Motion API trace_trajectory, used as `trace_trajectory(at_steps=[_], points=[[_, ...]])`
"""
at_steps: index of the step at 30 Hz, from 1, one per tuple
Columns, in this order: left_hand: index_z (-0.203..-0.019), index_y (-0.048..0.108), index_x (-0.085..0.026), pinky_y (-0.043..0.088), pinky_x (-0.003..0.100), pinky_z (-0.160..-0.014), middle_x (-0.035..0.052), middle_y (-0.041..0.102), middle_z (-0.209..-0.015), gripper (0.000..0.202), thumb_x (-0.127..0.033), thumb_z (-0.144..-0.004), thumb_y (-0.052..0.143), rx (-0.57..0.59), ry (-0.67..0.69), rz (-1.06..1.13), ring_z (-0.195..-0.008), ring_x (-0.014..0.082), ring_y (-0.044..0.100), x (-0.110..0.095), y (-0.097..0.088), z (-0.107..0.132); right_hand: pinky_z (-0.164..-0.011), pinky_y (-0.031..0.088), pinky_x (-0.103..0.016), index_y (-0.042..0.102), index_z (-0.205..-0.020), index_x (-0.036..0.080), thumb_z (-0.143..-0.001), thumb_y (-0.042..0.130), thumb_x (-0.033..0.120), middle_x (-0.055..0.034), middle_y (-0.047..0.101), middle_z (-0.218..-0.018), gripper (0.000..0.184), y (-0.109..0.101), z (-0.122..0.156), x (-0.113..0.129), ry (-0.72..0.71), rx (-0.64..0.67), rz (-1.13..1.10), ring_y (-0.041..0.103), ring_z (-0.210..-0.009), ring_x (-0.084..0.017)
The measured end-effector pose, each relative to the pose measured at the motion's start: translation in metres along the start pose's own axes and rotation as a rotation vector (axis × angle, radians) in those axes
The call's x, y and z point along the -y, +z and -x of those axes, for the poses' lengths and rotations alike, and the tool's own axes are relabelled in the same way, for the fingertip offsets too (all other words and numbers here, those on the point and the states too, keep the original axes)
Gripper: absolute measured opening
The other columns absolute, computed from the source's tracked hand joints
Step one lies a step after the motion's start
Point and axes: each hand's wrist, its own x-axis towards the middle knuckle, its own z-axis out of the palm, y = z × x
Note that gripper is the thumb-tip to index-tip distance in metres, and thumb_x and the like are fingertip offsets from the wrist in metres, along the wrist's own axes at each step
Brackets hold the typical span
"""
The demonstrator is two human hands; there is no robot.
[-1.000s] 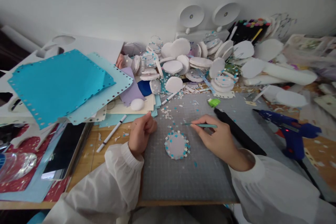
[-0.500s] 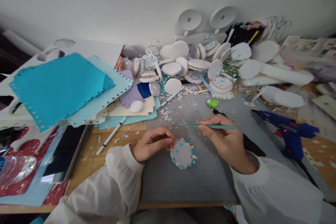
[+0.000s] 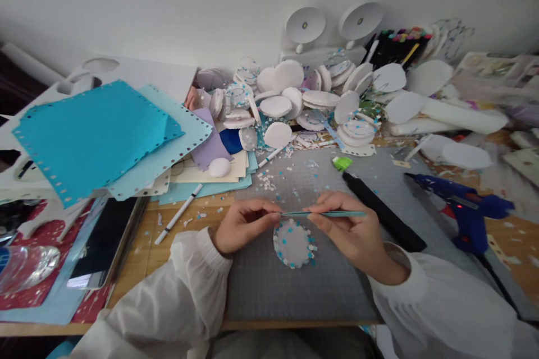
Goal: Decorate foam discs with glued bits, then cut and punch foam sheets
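My right hand pinches a pair of teal tweezers, held level with the tip pointing left. That tip meets the fingertips of my left hand, which are pressed together; whatever lies between them is too small to make out. Just below both hands, a round white disc edged with small blue and white paper shapes lies on the grey cutting mat. Loose paper bits are scattered on the mat behind my left hand.
A blue glue gun with a red light lies at right, beside a black rod-shaped object. White discs crowd the back. Blue punched paper sheets, a phone and a clear bottle are at left.
My right hand has moved left and slightly down, bringing the tweezer tip to my left fingertips. My left fingers have lifted off the disc's edge and closed at the tip.
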Motion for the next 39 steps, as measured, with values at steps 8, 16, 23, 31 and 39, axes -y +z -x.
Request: trace_trajectory(at_steps=[8, 16, 23, 31, 39], points=[[-0.086, 0.074, -0.014, 0.047, 0.022, -0.06, 0.0031, 0.067, -0.066, 0.024, -0.036, -0.083, 0.068, -0.056, -0.034, -0.032, -0.06, 0.0115, 0.058, -0.004, 0.0, -0.001, -0.057, 0.053, -0.024, 0.068, -0.078, 0.022, -0.077, 0.074, 0.03, -0.0021, 0.066, -0.076, 0.01, -0.004, 0.0, -0.011, 0.104, -0.148, -0.042, 0.064, -0.068, -0.015], [-0.085, 0.074, -0.013, 0.05, 0.026, -0.065, 0.005, 0.069, -0.068, 0.026, -0.039, -0.078, 0.072, -0.077, -0.028, -0.005, -0.064, 0.0145, 0.062, 0.0, 0.0, -0.001, -0.056, 0.052, -0.024, 0.069, -0.078, 0.021, -0.077, 0.074, 0.03, -0.0023, 0.067, -0.075, 0.011, -0.003, -0.001, -0.009, 0.1, -0.129, -0.011, 0.064, -0.067, -0.015], [-0.081, 0.076, -0.013, 0.044, 0.022, -0.054, 0.0071, 0.072, -0.072, 0.031, -0.043, -0.082, 0.067, -0.039, -0.035, -0.102, -0.056, 0.0105, 0.053, -0.002, 0.0, -0.001, -0.055, 0.053, -0.023, 0.069, -0.075, 0.021, -0.076, 0.075, 0.034, -0.0027, 0.068, -0.072, 0.015, -0.001, -0.003, -0.003, 0.093, -0.115, 0.038, 0.066, -0.067, -0.015], [-0.079, 0.076, -0.013, 0.038, 0.021, -0.049, 0.0079, 0.073, -0.074, 0.033, -0.043, -0.085, 0.064, -0.005, -0.055, -0.142, -0.051, 0.0084, 0.045, -0.005, 0.0, -0.001, -0.052, 0.055, -0.023, 0.069, -0.074, 0.02, -0.075, 0.075, 0.035, -0.0042, 0.069, -0.071, 0.016, -0.002, -0.003, -0.002, 0.125, -0.098, 0.058, 0.067, -0.064, -0.016], [-0.076, 0.076, -0.012, 0.043, 0.022, -0.054, 0.0087, 0.073, -0.074, 0.033, -0.042, -0.085, 0.064, 0.016, -0.056, -0.17, -0.056, 0.0111, 0.054, -0.006, 0.001, 0.0, -0.047, 0.046, -0.023, 0.069, -0.073, 0.019, -0.075, 0.074, 0.035, -0.0014, 0.063, -0.063, 0.017, -0.002, -0.002, -0.007, 0.215, -0.096, 0.029, 0.059, -0.054, -0.013]])
